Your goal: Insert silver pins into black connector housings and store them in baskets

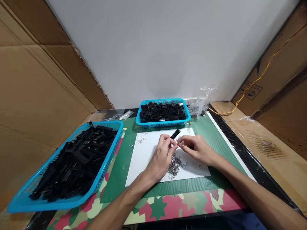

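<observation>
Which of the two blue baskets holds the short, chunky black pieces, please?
The far basket, beyond the white sheet; its black pieces are short, whereas the left basket holds long black strips.

We see bright blue baskets (163, 123) at upper centre and left, holding black pieces (79, 156). At centre lies a white sheet (144, 159) over a plain green mat (115, 179); along the bottom, a leaf-patterned cloth (172, 207) mixes red, green and cream. Upper right, a cord (267, 65) shows yellow and red.

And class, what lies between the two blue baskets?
Green mat, with a small clear plastic packet towards the back, as the head view shows.
</observation>
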A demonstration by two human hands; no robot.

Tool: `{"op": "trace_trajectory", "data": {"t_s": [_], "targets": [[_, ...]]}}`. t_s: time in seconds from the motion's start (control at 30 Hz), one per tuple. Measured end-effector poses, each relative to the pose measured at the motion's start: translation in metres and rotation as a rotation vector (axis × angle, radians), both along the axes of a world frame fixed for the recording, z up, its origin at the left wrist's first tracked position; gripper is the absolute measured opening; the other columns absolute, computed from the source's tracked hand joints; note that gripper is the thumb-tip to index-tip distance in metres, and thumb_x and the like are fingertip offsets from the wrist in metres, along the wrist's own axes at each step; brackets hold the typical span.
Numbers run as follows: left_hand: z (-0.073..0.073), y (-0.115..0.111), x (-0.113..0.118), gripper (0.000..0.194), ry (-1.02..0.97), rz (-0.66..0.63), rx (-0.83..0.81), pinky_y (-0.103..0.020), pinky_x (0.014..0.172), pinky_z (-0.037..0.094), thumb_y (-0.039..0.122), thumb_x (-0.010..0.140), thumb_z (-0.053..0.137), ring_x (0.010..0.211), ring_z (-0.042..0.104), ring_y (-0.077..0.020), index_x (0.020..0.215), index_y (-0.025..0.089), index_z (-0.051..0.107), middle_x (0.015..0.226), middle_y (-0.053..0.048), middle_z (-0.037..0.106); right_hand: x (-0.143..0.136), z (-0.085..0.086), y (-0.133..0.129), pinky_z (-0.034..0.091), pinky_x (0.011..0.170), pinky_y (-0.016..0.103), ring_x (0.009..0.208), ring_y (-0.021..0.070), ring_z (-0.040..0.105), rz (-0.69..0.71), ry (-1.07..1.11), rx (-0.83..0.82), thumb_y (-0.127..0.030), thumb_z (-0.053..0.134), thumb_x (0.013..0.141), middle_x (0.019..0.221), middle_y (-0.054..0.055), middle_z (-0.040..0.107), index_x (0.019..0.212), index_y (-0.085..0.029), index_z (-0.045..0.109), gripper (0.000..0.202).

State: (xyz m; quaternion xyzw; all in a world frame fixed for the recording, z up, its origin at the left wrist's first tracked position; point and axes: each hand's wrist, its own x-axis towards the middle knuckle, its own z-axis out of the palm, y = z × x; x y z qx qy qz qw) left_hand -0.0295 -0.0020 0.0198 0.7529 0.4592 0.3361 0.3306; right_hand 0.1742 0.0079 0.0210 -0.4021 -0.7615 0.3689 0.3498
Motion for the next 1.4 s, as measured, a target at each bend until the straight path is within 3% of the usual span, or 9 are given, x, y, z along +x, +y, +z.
{"op": "trace_trajectory", "data": {"t_s": [0.17,0.3,0.4,0.57,0.83,1.1,1.4], "targets": [[-0.0007,-0.0025,0.0006,0.018,0.001,-0.026,-0.015,-0.032,0.086,0.047,0.03,0.107,0.047,0.088,0.056,-0.0154,0.1,0.02,0.06,0.112,-0.004,0.047,0.0018,-0.0016,0.0012,0.032,0.055,0.023,0.057,0.0095,0.041,0.02,-0.026,0.003,-0.018,0.059,0.093,0.063,-0.005,0.052,0.093,-0.017,0.068,0.009],[0.001,-0.0032,0.0,0.022,-0.024,-0.023,-0.054,-0.031,0.085,0.047,0.037,0.107,0.049,0.086,0.057,-0.0136,0.101,0.021,0.063,0.112,-0.003,0.048,0.0017,-0.0041,0.0026,0.03,0.053,0.023,0.054,0.0091,0.037,-0.06,0.039,0.021,-0.02,0.063,0.091,0.058,-0.006,0.047,0.088,-0.016,0.072,0.011],[0.0032,-0.0029,0.0005,0.023,-0.052,-0.029,-0.059,-0.03,0.083,0.047,0.038,0.106,0.051,0.086,0.057,-0.0136,0.099,0.021,0.064,0.111,-0.002,0.05,0.0008,-0.005,0.0023,0.03,0.051,0.024,0.053,0.0089,0.037,-0.134,0.076,0.057,-0.024,0.065,0.09,0.057,-0.004,0.05,0.086,-0.015,0.076,0.014],[0.0058,-0.0034,0.001,0.02,-0.07,-0.03,-0.027,-0.029,0.082,0.046,0.034,0.105,0.052,0.086,0.056,-0.014,0.096,0.02,0.063,0.108,-0.002,0.052,0.0003,-0.005,0.0008,0.032,0.051,0.024,0.053,0.0091,0.041,-0.09,0.088,0.078,-0.023,0.066,0.089,0.061,0.0,0.06,0.082,-0.014,0.077,0.015],[0.0049,-0.0051,0.0006,0.026,-0.035,-0.008,-0.055,-0.03,0.079,0.045,0.041,0.107,0.047,0.085,0.055,-0.0147,0.099,0.022,0.062,0.107,-0.002,0.053,0.0004,-0.006,0.001,0.032,0.05,0.024,0.055,0.0101,0.041,-0.106,0.213,-0.021,-0.03,0.069,0.09,0.065,0.002,0.065,0.083,-0.014,0.08,0.021],[0.0061,-0.0055,0.0009,0.022,-0.042,-0.025,-0.002,-0.03,0.079,0.046,0.036,0.107,0.047,0.086,0.055,-0.0157,0.1,0.02,0.061,0.106,-0.003,0.054,-0.0029,-0.0077,-0.0001,0.043,0.054,0.025,0.064,0.0142,0.057,-0.109,0.234,-0.088,-0.034,0.07,0.091,0.081,0.007,0.075,0.087,-0.016,0.08,0.021],[0.0056,-0.002,-0.0011,0.022,0.009,-0.064,0.003,-0.031,0.083,0.048,0.035,0.107,0.047,0.088,0.058,-0.016,0.101,0.021,0.062,0.111,-0.004,0.053,0.002,-0.0048,0.0076,0.048,0.059,0.024,0.068,0.014,0.059,-0.057,0.3,-0.216,-0.038,0.08,0.083,0.081,0.007,0.074,0.084,-0.014,0.079,0.024]]}}
